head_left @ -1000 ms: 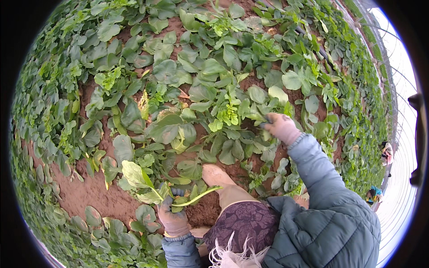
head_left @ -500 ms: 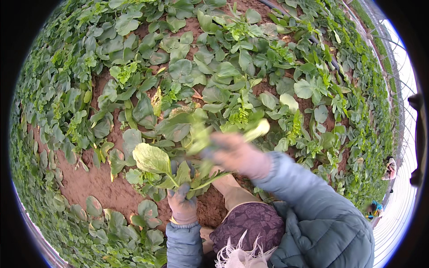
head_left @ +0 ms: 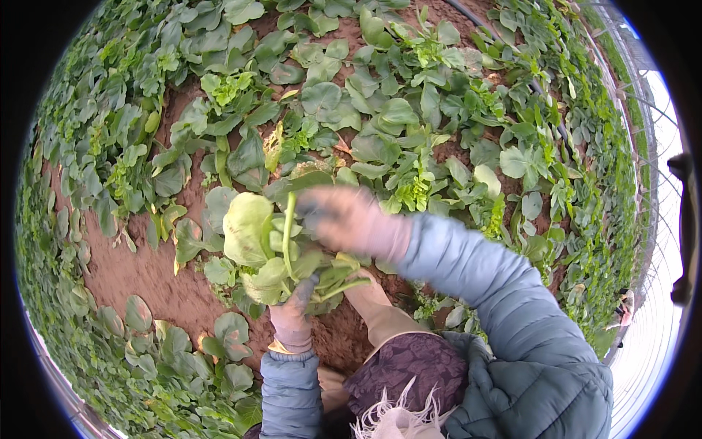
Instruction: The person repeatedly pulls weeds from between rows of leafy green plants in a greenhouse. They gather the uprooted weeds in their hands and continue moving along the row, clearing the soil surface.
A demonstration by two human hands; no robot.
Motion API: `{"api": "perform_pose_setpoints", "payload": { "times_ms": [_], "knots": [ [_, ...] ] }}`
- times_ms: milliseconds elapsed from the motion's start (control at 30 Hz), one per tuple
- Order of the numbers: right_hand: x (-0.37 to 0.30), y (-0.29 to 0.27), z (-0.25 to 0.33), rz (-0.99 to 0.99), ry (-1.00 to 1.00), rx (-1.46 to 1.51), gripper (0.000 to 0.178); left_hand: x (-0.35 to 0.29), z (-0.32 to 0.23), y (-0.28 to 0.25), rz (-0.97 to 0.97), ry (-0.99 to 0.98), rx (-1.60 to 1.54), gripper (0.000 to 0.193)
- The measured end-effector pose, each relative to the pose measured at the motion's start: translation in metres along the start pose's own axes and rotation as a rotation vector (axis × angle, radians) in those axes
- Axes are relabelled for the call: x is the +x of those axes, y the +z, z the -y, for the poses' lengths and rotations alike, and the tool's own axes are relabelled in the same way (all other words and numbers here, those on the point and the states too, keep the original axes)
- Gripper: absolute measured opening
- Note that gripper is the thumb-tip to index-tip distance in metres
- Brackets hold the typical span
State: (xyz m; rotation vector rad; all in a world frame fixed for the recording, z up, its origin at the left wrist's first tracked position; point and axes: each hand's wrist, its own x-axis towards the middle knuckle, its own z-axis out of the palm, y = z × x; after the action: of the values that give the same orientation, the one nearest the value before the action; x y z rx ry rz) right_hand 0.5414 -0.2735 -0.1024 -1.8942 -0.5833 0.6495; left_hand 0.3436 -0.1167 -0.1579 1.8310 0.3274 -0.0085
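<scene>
My left hand [head_left: 292, 325], in a pinkish glove with dark fingers, is closed around the stems of a bunch of broad-leaved greens [head_left: 248, 230]. Large pale-green leaves rise on the bunch's left, and several cut-looking stem ends point right. One light-green stalk [head_left: 289, 227] stands up from the bunch, close to the fingers of my right hand [head_left: 351, 219]. That hand, gloved the same way, is smeared by motion just above and right of the bunch. Whether its fingers hold anything is not visible. Part of the left fingers is hidden behind leaves.
Leafy plants [head_left: 380, 117] grow densely all around, some leaves yellowed. Bare reddish soil [head_left: 131, 263] shows at the left. A dark hose [head_left: 475, 18] runs through the plants at the upper right. Beyond lies a greenhouse frame wall [head_left: 662, 219], with a person [head_left: 626, 307] near it.
My right hand has swung left toward the bunch, and the pale-ended stalk seen beside it is no longer there. The bunch in my left hand looks fuller, with more leaves upright.
</scene>
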Motion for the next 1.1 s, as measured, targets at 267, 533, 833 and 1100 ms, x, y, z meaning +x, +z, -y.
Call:
{"api": "perform_pose_setpoints", "payload": {
  "times_ms": [267,533,833,1100],
  "knots": [
    [0.049,-0.073,-0.08,0.856,0.267,-1.654,0.037,0.0,-0.016,-0.004,-0.103,-0.247,-0.307,0.034],
    [0.055,-0.106,-0.088,0.433,0.564,-1.201,0.037,-0.013,-0.014,-0.021,0.002,-0.031,0.08,0.032],
    [0.036,-0.112,-0.098,0.352,0.256,-0.686,0.044,-0.013,-0.018,-0.006,-0.014,0.005,0.131,0.022],
    [0.064,-0.058,-0.101,0.853,0.43,-1.684,0.038,-0.015,-0.017,-0.01,0.05,0.017,0.246,0.029]
  ]
}}
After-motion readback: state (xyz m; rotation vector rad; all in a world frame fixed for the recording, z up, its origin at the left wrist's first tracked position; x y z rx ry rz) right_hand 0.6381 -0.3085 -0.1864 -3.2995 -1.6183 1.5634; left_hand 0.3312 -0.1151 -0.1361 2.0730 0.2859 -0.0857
